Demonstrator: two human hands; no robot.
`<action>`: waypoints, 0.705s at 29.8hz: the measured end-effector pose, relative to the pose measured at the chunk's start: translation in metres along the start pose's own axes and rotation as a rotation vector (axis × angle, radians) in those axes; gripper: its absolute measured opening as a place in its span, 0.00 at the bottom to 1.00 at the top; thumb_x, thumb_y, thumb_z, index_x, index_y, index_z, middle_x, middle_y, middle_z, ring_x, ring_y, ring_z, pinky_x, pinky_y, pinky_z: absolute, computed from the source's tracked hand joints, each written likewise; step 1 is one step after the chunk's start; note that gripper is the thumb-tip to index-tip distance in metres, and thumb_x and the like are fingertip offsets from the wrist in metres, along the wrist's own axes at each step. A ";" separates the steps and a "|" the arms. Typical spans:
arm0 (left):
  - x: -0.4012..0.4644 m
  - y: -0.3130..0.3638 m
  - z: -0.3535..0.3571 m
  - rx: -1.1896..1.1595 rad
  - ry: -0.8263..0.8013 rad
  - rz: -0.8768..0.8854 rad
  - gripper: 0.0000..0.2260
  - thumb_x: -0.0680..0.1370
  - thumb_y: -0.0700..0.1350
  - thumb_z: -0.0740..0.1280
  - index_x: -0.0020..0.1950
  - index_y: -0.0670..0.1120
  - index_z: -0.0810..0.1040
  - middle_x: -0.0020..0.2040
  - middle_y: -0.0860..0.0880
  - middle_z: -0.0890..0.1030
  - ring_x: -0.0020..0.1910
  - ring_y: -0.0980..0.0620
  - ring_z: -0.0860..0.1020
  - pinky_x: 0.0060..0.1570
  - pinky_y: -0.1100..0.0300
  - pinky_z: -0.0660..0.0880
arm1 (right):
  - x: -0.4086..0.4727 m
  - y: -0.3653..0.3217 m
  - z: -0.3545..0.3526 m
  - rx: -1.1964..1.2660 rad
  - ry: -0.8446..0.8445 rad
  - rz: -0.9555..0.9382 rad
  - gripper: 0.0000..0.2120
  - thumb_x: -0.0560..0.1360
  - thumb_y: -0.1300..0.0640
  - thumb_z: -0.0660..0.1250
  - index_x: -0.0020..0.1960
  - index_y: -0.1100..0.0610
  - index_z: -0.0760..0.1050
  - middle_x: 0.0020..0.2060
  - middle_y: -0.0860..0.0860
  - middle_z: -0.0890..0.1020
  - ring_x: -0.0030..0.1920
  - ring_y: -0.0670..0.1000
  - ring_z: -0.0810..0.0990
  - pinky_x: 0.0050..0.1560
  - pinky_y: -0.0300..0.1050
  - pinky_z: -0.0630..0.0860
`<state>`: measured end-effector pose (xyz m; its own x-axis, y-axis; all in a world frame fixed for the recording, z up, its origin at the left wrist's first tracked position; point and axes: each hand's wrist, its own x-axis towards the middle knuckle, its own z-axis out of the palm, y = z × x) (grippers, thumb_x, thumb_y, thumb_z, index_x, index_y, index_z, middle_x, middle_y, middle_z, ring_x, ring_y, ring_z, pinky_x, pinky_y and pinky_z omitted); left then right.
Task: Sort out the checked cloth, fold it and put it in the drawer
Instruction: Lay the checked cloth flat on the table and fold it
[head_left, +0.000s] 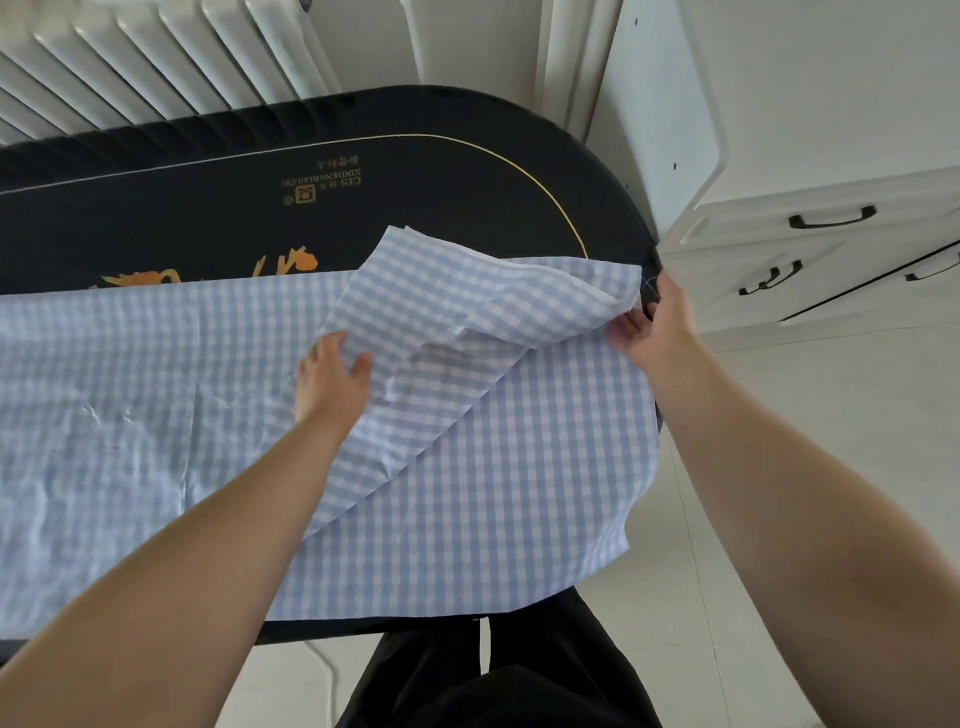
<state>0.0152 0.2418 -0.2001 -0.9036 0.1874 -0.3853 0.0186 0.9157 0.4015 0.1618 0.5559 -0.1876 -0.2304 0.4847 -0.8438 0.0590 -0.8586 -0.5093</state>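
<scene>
A blue-and-white checked cloth (519, 467) lies spread over the near half of a black oval table (467, 171). One flap of it is turned back over the middle and stands a little raised. My left hand (332, 379) rests flat on the cloth with its fingertips under that flap's edge. My right hand (654, 327) pinches the cloth's far right corner at the table's right end. The cloth's right side hangs over the table edge. A white chest of drawers (810, 254) with dark handles stands to the right, all its drawers looking closed.
A white radiator (156, 62) runs along the wall behind the table. A tall white cabinet panel (665, 104) stands between table and drawers. Pale tiled floor (727, 597) lies to the right. My dark trousers (493, 686) show below the table's near edge.
</scene>
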 end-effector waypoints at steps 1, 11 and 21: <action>0.002 -0.011 -0.003 0.044 0.045 -0.076 0.25 0.79 0.54 0.61 0.74 0.47 0.61 0.75 0.46 0.63 0.73 0.42 0.61 0.69 0.44 0.62 | -0.008 0.010 -0.001 -0.073 0.023 -0.023 0.15 0.76 0.43 0.64 0.54 0.54 0.74 0.49 0.53 0.82 0.51 0.53 0.82 0.54 0.50 0.80; 0.028 -0.061 -0.040 -0.226 -0.389 -0.116 0.20 0.75 0.50 0.71 0.63 0.42 0.74 0.55 0.47 0.78 0.53 0.46 0.77 0.54 0.54 0.73 | -0.077 0.164 -0.017 -0.491 -0.074 -0.056 0.11 0.78 0.59 0.60 0.37 0.53 0.65 0.29 0.50 0.67 0.25 0.45 0.64 0.27 0.38 0.62; -0.069 -0.052 -0.045 -0.254 -0.508 0.653 0.15 0.74 0.43 0.65 0.61 0.48 0.73 0.57 0.52 0.78 0.53 0.65 0.75 0.52 0.66 0.69 | -0.111 0.197 -0.034 -0.366 -0.213 0.068 0.05 0.80 0.52 0.59 0.52 0.52 0.70 0.49 0.52 0.81 0.47 0.49 0.78 0.50 0.43 0.70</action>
<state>0.0574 0.1656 -0.1569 -0.4436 0.8398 -0.3129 0.3166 0.4735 0.8219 0.2323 0.3391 -0.2000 -0.4074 0.3503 -0.8434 0.4128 -0.7531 -0.5123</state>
